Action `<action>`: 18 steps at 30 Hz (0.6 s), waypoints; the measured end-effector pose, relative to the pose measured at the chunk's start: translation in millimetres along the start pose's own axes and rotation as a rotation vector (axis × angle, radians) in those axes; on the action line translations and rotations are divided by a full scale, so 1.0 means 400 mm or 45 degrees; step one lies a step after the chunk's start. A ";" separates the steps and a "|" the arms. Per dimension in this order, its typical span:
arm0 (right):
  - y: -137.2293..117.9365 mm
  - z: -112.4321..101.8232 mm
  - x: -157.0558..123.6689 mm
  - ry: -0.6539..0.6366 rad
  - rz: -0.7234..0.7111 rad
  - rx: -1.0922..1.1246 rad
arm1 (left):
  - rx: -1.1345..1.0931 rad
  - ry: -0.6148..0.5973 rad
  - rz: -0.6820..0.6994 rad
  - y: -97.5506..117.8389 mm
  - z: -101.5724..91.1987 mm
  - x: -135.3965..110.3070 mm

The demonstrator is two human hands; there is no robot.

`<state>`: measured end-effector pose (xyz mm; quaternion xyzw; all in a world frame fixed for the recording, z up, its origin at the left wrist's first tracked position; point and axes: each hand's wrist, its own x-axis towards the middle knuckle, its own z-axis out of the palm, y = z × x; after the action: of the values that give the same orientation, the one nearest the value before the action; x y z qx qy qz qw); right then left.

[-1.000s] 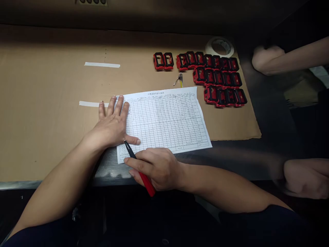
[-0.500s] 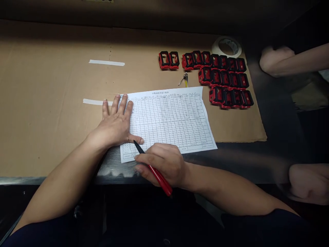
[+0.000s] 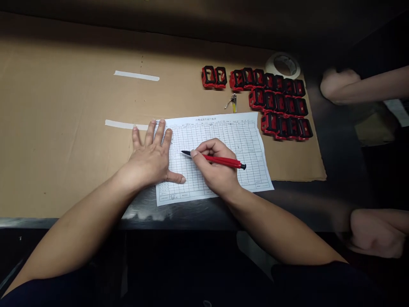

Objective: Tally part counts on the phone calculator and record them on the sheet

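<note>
Right hand pinched a red pen between thumb and fingers, its black tip on or just above a printed grid form, hard to tell which. That form lay at centre on a cardboard sheet. Left hand was spread flat, pressing the form's left edge. Rows of red-and-black plastic parts sat at upper right, near a tape roll. A co-worker's blurred hands showed at the right edge.

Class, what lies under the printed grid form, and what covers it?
The form lies on a cardboard sheet and, along its lower edge, a dark bench; the left hand and right hand hide the cells beneath them.
</note>
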<state>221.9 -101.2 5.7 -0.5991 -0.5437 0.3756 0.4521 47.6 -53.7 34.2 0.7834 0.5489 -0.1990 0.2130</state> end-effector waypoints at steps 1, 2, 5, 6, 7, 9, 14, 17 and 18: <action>0.003 0.000 0.004 -0.004 0.018 0.003 | -0.002 -0.005 -0.004 0.002 -0.001 0.000; 0.005 0.000 0.005 -0.016 0.023 -0.007 | -0.005 -0.011 -0.005 0.002 -0.002 0.000; 0.005 0.002 -0.001 -0.047 -0.027 -0.104 | -0.011 -0.036 -0.008 0.000 -0.002 0.001; 0.004 0.004 -0.004 -0.041 -0.045 -0.136 | -0.006 -0.045 -0.009 -0.002 -0.001 0.002; 0.003 0.006 -0.006 -0.030 -0.057 -0.157 | 0.001 -0.051 -0.007 -0.004 0.000 0.003; 0.001 0.010 -0.009 0.000 -0.072 -0.176 | 0.005 -0.054 -0.005 -0.007 0.003 0.005; 0.001 0.013 -0.010 0.006 -0.096 -0.208 | -0.031 -0.037 -0.001 -0.010 0.007 0.010; 0.002 0.012 -0.010 -0.008 -0.101 -0.215 | -0.014 -0.053 -0.002 -0.010 0.005 0.009; 0.003 0.012 -0.010 -0.011 -0.103 -0.216 | -0.006 -0.059 -0.005 -0.010 0.004 0.009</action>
<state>217.1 -104.7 2.9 -0.6110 -0.5994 0.3122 0.4121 44.8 -50.7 30.5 0.7770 0.5458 -0.2162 0.2271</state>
